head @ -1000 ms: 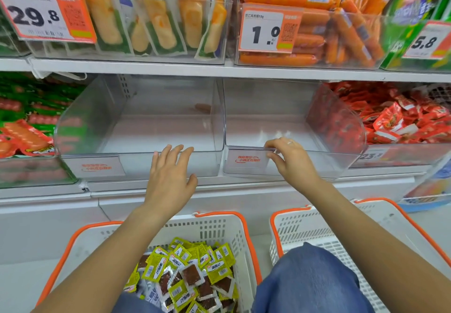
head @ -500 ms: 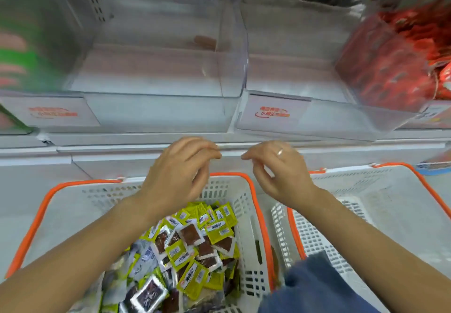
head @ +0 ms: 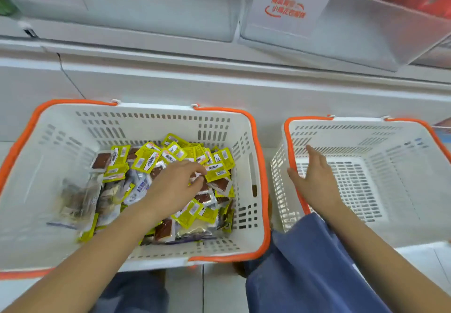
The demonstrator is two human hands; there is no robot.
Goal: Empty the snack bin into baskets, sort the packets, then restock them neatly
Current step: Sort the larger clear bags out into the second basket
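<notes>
While the left hand (head: 179,185) pinches a packet (head: 195,178) atop the packets (head: 156,185) in the left basket (head: 36,190), the right hand (head: 314,178), fingers straight, touches the right basket (head: 402,166) rim beside it; bins (head: 341,32) above.

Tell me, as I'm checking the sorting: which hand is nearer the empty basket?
Right. The right hand touches the empty basket's rim; the left hand is in the full basket.

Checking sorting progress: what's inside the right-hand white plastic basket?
The right white orange-rimmed basket shows only its bare slotted floor; the right hand and blue-trousered knee hide its near corner.
</notes>
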